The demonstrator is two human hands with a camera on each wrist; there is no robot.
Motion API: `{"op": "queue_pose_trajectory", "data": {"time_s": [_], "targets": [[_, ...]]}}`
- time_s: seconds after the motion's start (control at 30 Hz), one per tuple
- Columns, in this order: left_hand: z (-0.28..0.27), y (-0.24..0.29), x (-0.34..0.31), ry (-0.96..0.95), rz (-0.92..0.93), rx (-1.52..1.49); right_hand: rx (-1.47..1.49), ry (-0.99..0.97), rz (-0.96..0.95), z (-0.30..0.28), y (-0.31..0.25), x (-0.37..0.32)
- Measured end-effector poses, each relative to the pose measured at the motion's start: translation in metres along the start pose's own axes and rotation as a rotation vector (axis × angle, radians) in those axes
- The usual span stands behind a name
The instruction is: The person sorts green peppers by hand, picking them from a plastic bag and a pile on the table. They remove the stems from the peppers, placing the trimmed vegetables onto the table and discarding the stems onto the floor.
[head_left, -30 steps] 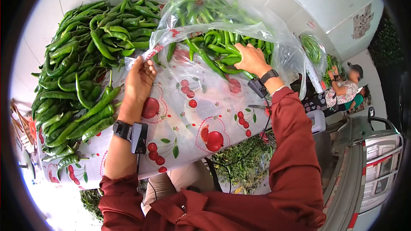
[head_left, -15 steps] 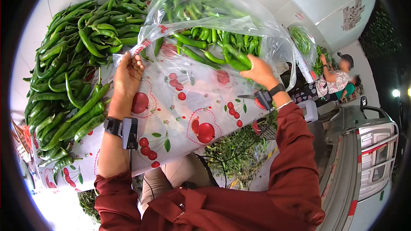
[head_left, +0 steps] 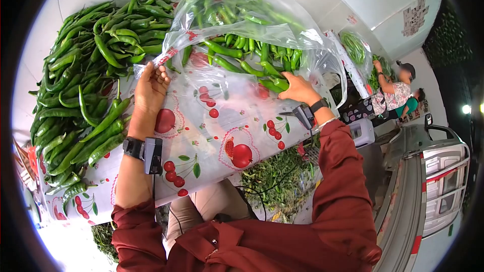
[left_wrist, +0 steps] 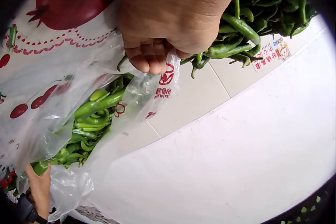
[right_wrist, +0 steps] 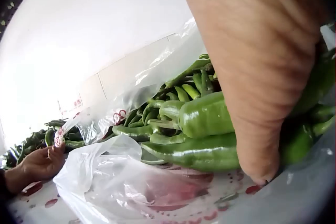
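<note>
A clear plastic bag [head_left: 290, 35] with red print lies on its side, mouth toward me, with many long green peppers [head_left: 237, 43] inside. My left hand [head_left: 150, 90] pinches the left end of its rim; in the left wrist view the curled fingers [left_wrist: 152, 58] hold the printed edge [left_wrist: 167, 77]. At the right side of the mouth my right hand [head_left: 301, 89] grips a couple of green peppers [head_left: 275, 84] low over the bag's lower layer. Seen from the right wrist, the thumb [right_wrist: 257, 155] lies across these thick peppers [right_wrist: 207, 116]; the other fingers are hidden.
A big heap of green peppers [head_left: 85, 70] covers the left of the table, against the tiled wall. Scissors [head_left: 288, 114] lie by my right wrist on the fruit-print tablecloth [head_left: 217, 136]. Another bag of greens [head_left: 355, 48] and two people are farther right.
My right hand has drawn peppers from deep in the bag toward its front edge, then lowered them at the mouth. My left hand keeps its hold on the rim; the view has shifted slightly.
</note>
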State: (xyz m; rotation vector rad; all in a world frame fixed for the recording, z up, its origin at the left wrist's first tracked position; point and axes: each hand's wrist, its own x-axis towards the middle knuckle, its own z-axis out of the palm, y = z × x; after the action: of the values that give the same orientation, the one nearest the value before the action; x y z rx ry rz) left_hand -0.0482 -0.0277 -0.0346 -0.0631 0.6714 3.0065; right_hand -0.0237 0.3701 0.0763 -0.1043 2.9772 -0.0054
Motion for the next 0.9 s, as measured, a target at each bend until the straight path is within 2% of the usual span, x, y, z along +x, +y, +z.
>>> {"op": "queue_pose_trajectory", "data": {"time_s": [0.13,0.23,0.33,0.47,0.57,0.63,0.77,0.83,0.87,0.9], "targets": [[0.002,-0.001,0.000,0.019,-0.003,-0.024,0.016,-0.013,0.042,-0.006,-0.012,-0.013],[0.005,-0.002,-0.002,0.046,-0.005,-0.049,0.085,0.200,-0.055,-0.010,-0.015,-0.022],[0.004,-0.003,-0.002,0.013,-0.015,-0.062,0.110,0.284,-0.108,-0.027,-0.027,-0.029],[0.008,-0.003,-0.004,0.045,-0.002,-0.048,0.214,0.304,-0.175,-0.056,-0.065,-0.042],[0.009,-0.004,-0.004,0.048,-0.005,-0.044,0.309,0.321,-0.383,-0.061,-0.088,-0.041],[0.010,-0.004,-0.005,0.062,-0.003,-0.056,0.311,0.288,-0.456,-0.065,-0.108,-0.036],[0.009,-0.004,-0.004,0.047,-0.012,-0.079,0.393,0.225,-0.670,-0.091,-0.170,-0.009],[0.010,-0.004,-0.003,0.051,-0.007,-0.065,0.461,0.139,-0.668,-0.104,-0.201,0.028],[0.010,-0.005,-0.004,0.060,-0.008,-0.057,0.388,0.312,-0.767,-0.112,-0.220,0.047],[0.014,-0.003,-0.007,0.053,0.001,-0.042,0.457,0.330,-0.814,-0.122,-0.237,0.070]]}}
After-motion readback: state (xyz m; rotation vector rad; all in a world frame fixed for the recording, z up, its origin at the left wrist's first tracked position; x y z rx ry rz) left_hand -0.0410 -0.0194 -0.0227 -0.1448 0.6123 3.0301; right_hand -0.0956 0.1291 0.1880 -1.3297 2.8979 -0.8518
